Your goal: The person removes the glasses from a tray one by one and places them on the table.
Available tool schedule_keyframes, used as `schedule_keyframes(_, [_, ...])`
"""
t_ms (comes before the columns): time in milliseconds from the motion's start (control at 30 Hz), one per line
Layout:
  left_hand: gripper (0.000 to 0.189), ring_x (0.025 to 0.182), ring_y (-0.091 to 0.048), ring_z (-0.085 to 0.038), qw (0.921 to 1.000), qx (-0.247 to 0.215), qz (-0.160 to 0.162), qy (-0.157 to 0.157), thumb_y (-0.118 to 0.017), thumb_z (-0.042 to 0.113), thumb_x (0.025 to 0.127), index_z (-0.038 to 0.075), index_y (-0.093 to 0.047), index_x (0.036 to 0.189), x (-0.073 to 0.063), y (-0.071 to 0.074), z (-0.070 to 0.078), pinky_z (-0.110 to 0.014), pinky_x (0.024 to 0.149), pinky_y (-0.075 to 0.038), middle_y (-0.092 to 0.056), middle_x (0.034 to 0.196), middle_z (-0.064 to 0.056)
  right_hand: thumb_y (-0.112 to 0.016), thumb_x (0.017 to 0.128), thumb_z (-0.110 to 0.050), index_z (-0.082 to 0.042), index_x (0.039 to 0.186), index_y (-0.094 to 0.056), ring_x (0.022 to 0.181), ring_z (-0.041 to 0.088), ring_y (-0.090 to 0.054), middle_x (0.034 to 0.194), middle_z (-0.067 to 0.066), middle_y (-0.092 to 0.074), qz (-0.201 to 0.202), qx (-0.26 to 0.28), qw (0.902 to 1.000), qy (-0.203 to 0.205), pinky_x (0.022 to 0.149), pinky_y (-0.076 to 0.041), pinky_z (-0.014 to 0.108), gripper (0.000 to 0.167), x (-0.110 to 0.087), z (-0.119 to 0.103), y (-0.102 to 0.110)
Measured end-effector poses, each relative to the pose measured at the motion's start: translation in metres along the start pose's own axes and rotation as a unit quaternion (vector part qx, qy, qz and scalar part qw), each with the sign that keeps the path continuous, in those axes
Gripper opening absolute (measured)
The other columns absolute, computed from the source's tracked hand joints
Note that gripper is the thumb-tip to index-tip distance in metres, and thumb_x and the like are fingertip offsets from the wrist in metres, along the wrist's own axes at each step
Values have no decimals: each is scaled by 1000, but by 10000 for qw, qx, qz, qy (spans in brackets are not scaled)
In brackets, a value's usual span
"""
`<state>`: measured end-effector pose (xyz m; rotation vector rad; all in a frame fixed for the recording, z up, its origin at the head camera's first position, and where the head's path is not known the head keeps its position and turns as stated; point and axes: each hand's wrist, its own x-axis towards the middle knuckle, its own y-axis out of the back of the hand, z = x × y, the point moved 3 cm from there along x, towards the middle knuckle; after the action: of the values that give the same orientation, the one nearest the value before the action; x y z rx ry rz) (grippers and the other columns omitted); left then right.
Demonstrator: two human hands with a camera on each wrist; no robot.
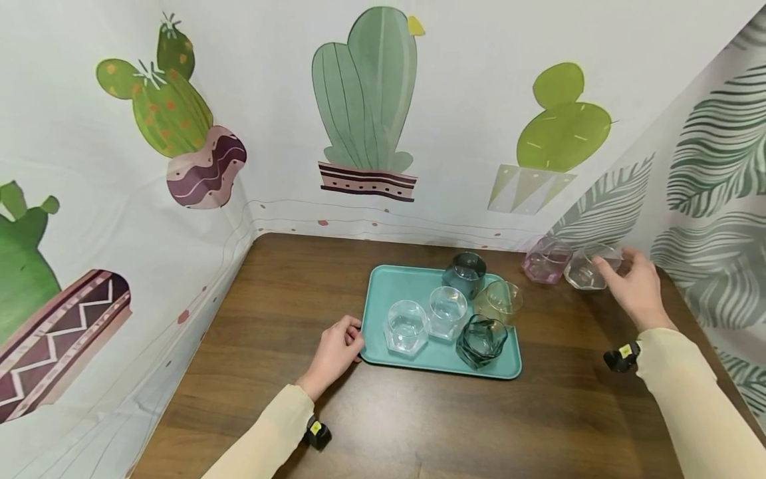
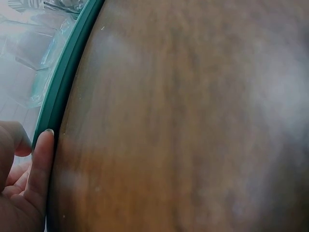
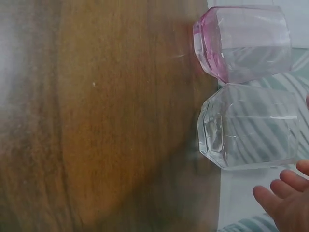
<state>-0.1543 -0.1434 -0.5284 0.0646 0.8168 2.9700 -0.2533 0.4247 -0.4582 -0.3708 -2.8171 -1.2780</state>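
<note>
A turquoise tray (image 1: 372,346) carries several glasses. My left hand (image 1: 335,349) grips its left rim, with a thumb and finger at the green edge (image 2: 60,92) in the left wrist view. On the tray are a clear glass (image 1: 407,327), another clear glass (image 1: 447,313), a grey glass (image 1: 465,274), a yellowish glass (image 1: 499,301) and a dark green glass (image 1: 482,340). At the back right, my right hand (image 1: 637,287) is beside a third clear glass (image 3: 248,126), thumb and fingers spread about its rim. Contact there is unclear.
A pink glass (image 3: 244,43) stands right beside that third clear glass, near the table's back edge. The brown wooden table (image 1: 287,286) meets a cactus-printed cloth (image 1: 455,133) behind and at the sides.
</note>
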Motion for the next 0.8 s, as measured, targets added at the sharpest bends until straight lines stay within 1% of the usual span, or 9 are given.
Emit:
schedule_keyframes(100, [21,62,-62,-9,10000,9,-4,-4,-60,-1,90,0,-65,110,1,0,1,-23,50,-60,-62,85,-4,-52,106,-38,16,151,-31,129,59,-41,141,45,-40,373,-79,9993,30,105,-38,68,73,-5,-3,5])
schedule_keyframes(200, [21,62,-62,-9,10000,9,-16,31,-60,-1,90,0,-65,110,1,0,0,-22,51,-60,-62,85,-4,-53,105,-34,13,147,-43,120,46,-52,138,38,-49,754,-145,9970,41,99,-49,32,63,-12,-8,10])
schedule_keyframes(267, [20,62,-62,-9,10000,24,-24,56,-61,-1,90,0,-65,110,0,0,0,-22,51,-60,-61,85,-4,-54,104,-31,10,144,-49,107,23,-60,135,33,-54,956,-142,9953,42,86,-43,13,57,-16,-12,14])
schedule_keyframes(333, [21,62,-62,-9,10000,46,-41,52,-61,0,90,0,-65,110,0,0,0,-22,51,-60,-61,86,-4,-54,103,-28,7,141,-54,95,-1,-54,131,26,-59,1152,-58,9933,37,75,-33,4,52,-21,-16,18])
schedule_keyframes(433, [21,62,-62,-10,10000,82,-44,3,-61,1,91,0,-65,111,1,-1,0,-22,52,-60,-62,86,-4,-55,103,-28,3,138,-59,86,-20,-40,117,2,-63,1298,76,9915,55,74,-33,4,47,-27,-24,21])
schedule_keyframes(533, [22,63,-62,-10,10000,51,-24,-35,-61,1,90,0,-65,112,1,0,0,-22,51,-60,-62,86,-5,-57,103,-28,2,135,-62,86,-22,-42,107,-21,-54,1341,173,9906,203,75,-35,4,44,-31,-35,22])
schedule_keyframes(600, [22,63,-62,-11,10000,15,-11,-39,-61,0,90,-1,-65,111,1,0,-1,-23,51,-60,-62,86,-5,-59,103,-28,2,133,-63,86,-23,-43,104,-26,-50,1302,180,9906,371,75,-35,3,43,-34,-43,21])
schedule_keyframes(700, [22,61,-62,-11,10000,0,-10,-36,-60,-1,90,-1,-65,112,1,0,-2,-22,51,-60,-62,86,-5,-60,103,-28,2,130,-64,87,-23,-44,107,-18,-56,1198,150,9908,616,75,-35,2,41,-38,-55,18])
schedule_keyframes(800, [22,60,-62,-10,10000,31,-38,-24,-60,0,90,-1,-65,112,1,0,-3,-22,51,-59,-62,86,-5,-61,103,-26,3,130,-64,87,-23,-45,113,2,-65,1076,170,9907,817,74,-36,1,40,-44,-65,15])
